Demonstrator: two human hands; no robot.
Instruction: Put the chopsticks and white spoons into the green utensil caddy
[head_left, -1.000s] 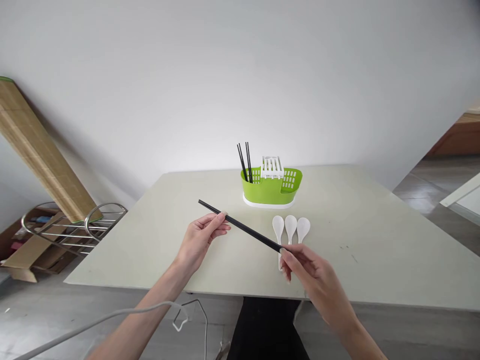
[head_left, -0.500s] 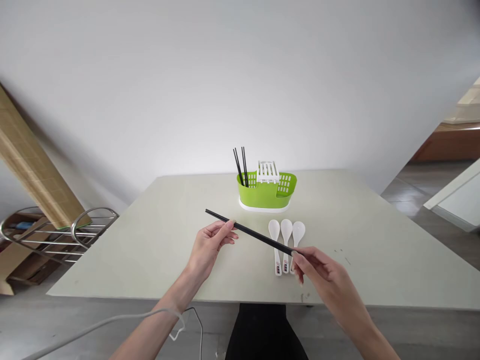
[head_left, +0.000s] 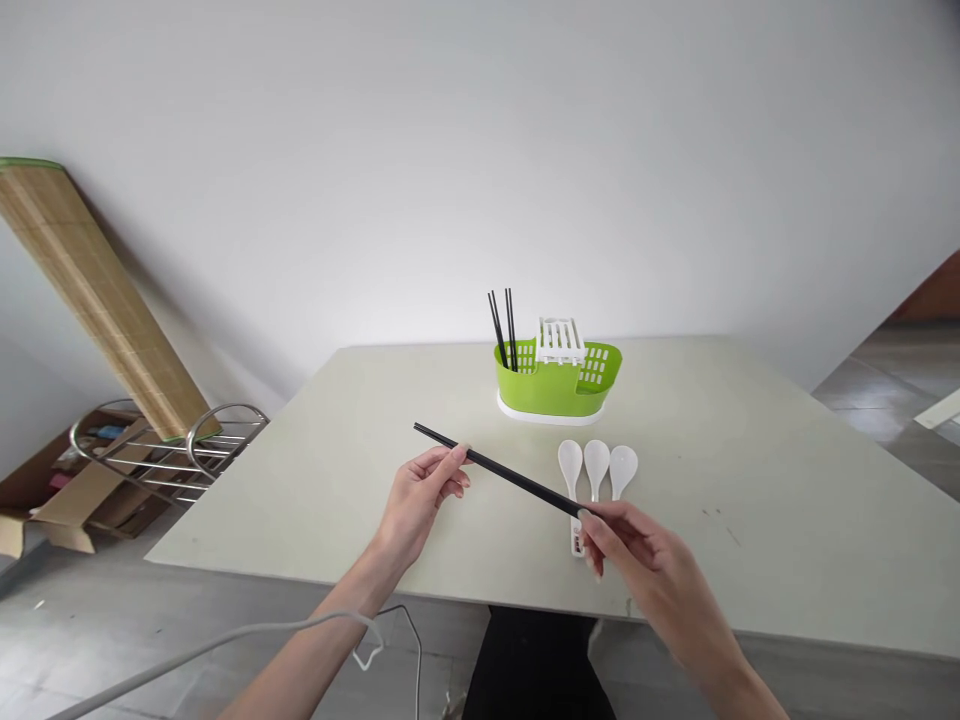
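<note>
A pair of black chopsticks [head_left: 521, 482], held close together, slants across the space above the table. My left hand [head_left: 427, 490] pinches them near their upper left end. At the lower right end my right hand [head_left: 637, 545] grips them between thumb and fingers. Under and beyond my right hand lie three white spoons [head_left: 596, 460], bowls pointing away; the hand covers part of their handles. Behind them stands a green utensil basket [head_left: 551, 393] on a white base, with a white slotted rack [head_left: 561, 342] across its middle. Several black chopsticks [head_left: 502, 335] stand upright in its left compartment.
The pale table [head_left: 337, 430] meets the wall at its back edge. A rolled bamboo mat [head_left: 105, 290] leans at the left above a metal rack [head_left: 157, 455] and a cardboard box [head_left: 67, 505]. A grey cable [head_left: 225, 640] passes by my left forearm.
The view has turned slightly left, so the table, basket and spoons appear shifted to the right. Both hands keep the same hold on the chopsticks, nearly still in the picture.
</note>
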